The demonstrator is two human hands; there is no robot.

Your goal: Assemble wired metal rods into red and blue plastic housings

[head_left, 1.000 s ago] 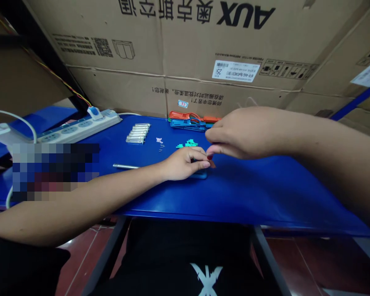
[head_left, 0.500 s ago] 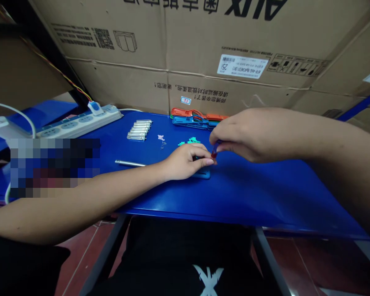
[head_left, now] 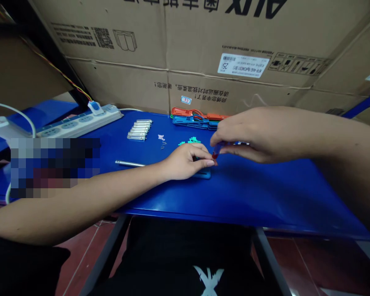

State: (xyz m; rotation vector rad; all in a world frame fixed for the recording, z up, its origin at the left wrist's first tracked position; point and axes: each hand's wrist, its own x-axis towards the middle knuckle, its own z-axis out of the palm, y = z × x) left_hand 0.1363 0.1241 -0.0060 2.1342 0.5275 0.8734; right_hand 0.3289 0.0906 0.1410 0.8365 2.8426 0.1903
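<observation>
My left hand (head_left: pixel 185 162) is closed over a blue plastic part (head_left: pixel 204 174) resting on the table, its thumb and fingertips pressed together at the right end. A thin silver rod (head_left: pixel 128 163) sticks out to the left from beneath my forearm. In a pinch from above, my right hand (head_left: pixel 243 133) holds a small red-and-blue tool (head_left: pixel 215 155) that looks like a screwdriver. The tool's red end meets my left fingertips; its tip is hidden there. Small teal plastic pieces (head_left: pixel 193 140) lie just behind my left hand.
Red and blue plastic parts (head_left: pixel 194 120) are stacked at the back by a cardboard box (head_left: pixel 117 82). Several clear tubes (head_left: pixel 139 130), a small pinkish piece (head_left: pixel 160 137) and tiny screws (head_left: pixel 163 145) lie left of centre. A power strip (head_left: pixel 83 121) sits at left on the blue table (head_left: pixel 265 193).
The fingers of my right hand have shifted slightly around the tool, and a bit of something light now shows beneath them. My left hand stays put.
</observation>
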